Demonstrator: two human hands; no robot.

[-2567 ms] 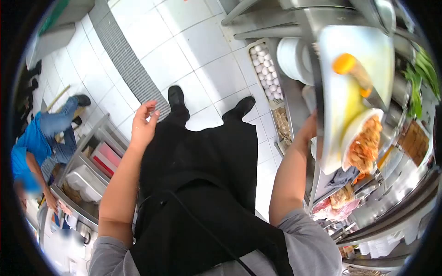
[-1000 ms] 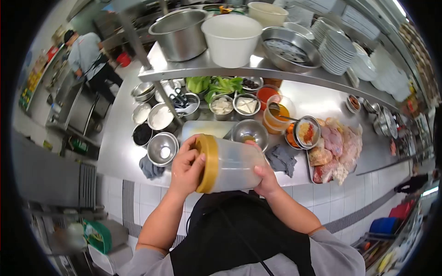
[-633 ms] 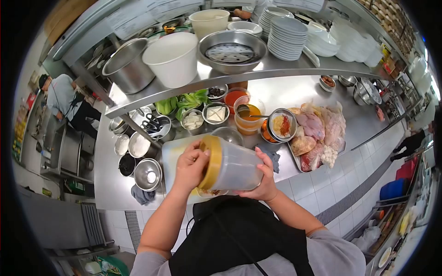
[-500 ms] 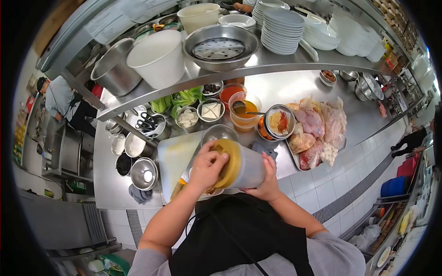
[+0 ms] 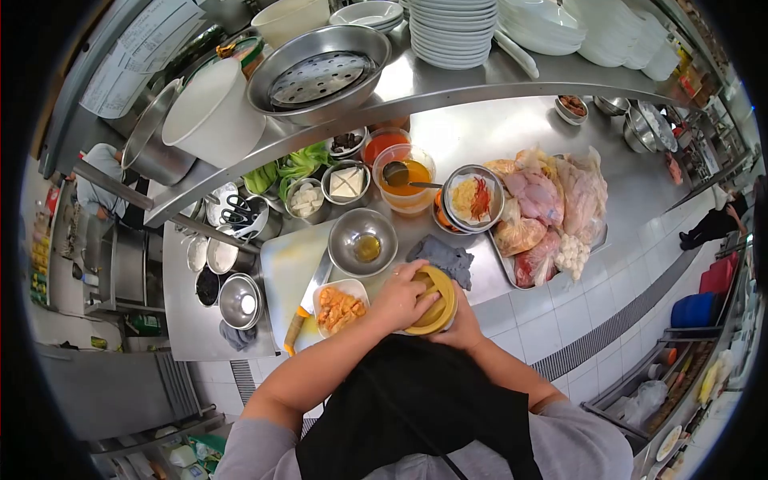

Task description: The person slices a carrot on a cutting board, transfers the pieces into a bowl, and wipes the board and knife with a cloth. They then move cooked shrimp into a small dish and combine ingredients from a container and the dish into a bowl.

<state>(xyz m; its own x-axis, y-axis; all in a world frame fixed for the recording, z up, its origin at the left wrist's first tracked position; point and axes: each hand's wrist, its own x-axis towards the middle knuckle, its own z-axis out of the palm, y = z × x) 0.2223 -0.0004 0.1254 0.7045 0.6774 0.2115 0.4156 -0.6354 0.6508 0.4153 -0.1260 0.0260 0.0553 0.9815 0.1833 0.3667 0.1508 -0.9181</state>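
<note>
Close to my apron I hold a jar with a yellow screw lid (image 5: 438, 308). My left hand (image 5: 402, 302) grips the lid from above. My right hand (image 5: 462, 326) wraps the jar's side, its fingers partly hidden by the lid. Just beyond is a steel bowl (image 5: 340, 248) with a little yellowish liquid at its bottom. Left of my left hand, a white tub (image 5: 364, 290) holds orange, chunky pieces. Beside the tub, a knife (image 5: 297, 326) lies with its blade along the white cutting board (image 5: 288, 268). A grey cloth (image 5: 450, 261) is crumpled behind the jar.
A tray of bagged raw meat (image 5: 538, 200) stands at the right. Behind the bowl are a tub of orange liquid with a ladle (image 5: 398, 174) and a bowl of shredded toppings (image 5: 472, 198). An overhead steel shelf (image 5: 448, 92) carries stacked plates (image 5: 453, 36) and pots.
The jar has gone from tilted sideways to nearly upright, lid up, nearer my body. My view has shifted, and the steel bowl and orange pieces now show more fully.
</note>
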